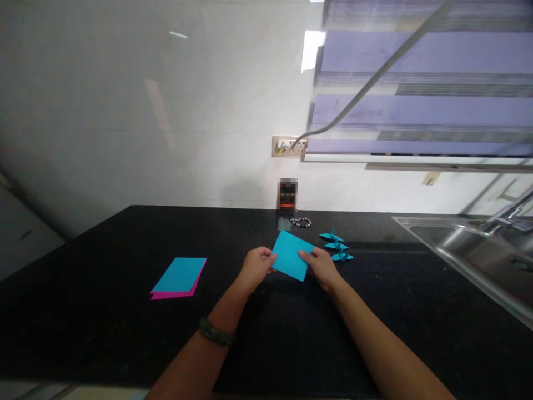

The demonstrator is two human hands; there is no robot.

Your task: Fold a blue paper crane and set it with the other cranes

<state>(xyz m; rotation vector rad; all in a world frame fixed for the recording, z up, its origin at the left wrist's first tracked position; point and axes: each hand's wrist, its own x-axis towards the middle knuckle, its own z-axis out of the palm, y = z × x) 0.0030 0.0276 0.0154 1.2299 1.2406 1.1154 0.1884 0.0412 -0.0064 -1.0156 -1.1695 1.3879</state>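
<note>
A flat square of blue paper (290,256) is held above the black counter, tilted so that its corners point askew. My left hand (257,268) pinches its left edge, thumb on top. At the opposite side my right hand (322,266) grips the sheet, its thumb lying on the upper face. The fingers beneath the paper are hidden. Three folded blue paper cranes (336,246) stand in a row just past my right hand. To the left lies a stack of paper (179,275), blue on top with pink sticking out underneath.
A phone-like upright object (287,194), blurred out, leans at the wall, with a beaded bracelet (302,222) beside it. A steel sink (478,244) with a faucet takes up the right side. A cable (358,100) runs to the wall socket (290,146).
</note>
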